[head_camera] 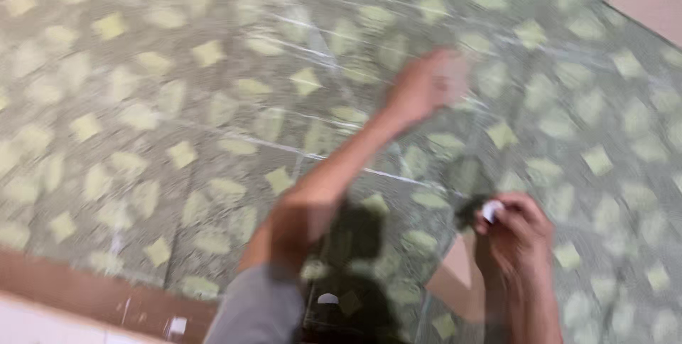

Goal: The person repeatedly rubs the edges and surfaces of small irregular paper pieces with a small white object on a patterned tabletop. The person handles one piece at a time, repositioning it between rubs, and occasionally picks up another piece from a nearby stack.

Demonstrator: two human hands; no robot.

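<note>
Glass sheet [213,88] with a pale-green patch pattern fills the view; left hand [426,84] rests on it, its grip blurred beyond telling. Right hand [515,227], nearer its lower edge, pinches a small dark tool [474,210], seemingly mid-scoring; steady pressure matters.

two bare forearms show in the lower middle of the frame, both smeared by motion blur. the left hand [426,87] sits at the upper middle on a long bare arm, and a grey sleeve [259,308] covers that arm from about the elbow down to the bottom edge; its cloth looks plain and soft, with no marking that can be made out. the right hand [517,234] is at the lower right, its wrist and forearm bare to the bottom edge, and no ring, watch or glove can be made out on either hand through the blur.
</note>
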